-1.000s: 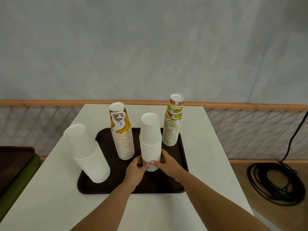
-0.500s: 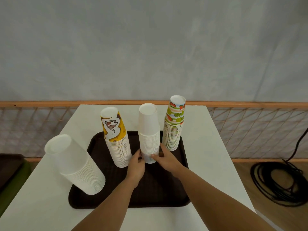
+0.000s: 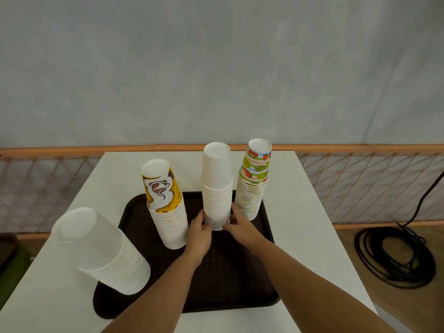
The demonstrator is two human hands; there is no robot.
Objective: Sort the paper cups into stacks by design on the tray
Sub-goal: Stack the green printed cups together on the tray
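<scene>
Grey sheeting (image 3: 216, 68) backs the scene; before it a white table (image 3: 300, 212) carries a dark brown tray (image 3: 228, 284). We record four stacks of inverted paper cups on that tray.

The narrow plain white stack (image 3: 217, 188) stands upright in the far half of the tray, between the two printed stacks. The left hand (image 3: 198, 234) and the right hand (image 3: 242, 228) hold its lowest cups from opposite sides. The left fingers (image 3: 200, 218) are curled against its left flank. The right fingers (image 3: 234, 212) wrap its right flank, with the thumb across the near face. Both sets of fingers are clamped on this stack. We cannot tell whether its base rests on the tray or sits just clear of it.

The coffee-print stack (image 3: 165, 205), yellow with a brown steaming-cup motif, stands just beside the left hand. The fruit-print stack (image 3: 253, 183) stands near the far right corner, just behind the right hand. The wide plain white stack (image 3: 103, 251) occupies the near left corner, well apart from both hands, and appears to lean left in this wide-angle view.

Behind the table runs a wooden rail (image 3: 360, 148) with mesh below it. A coiled black cable (image 3: 394, 258) lies on the floor to the right. A green-edged object (image 3: 12, 267), cut off by the frame, sits to the left.
</scene>
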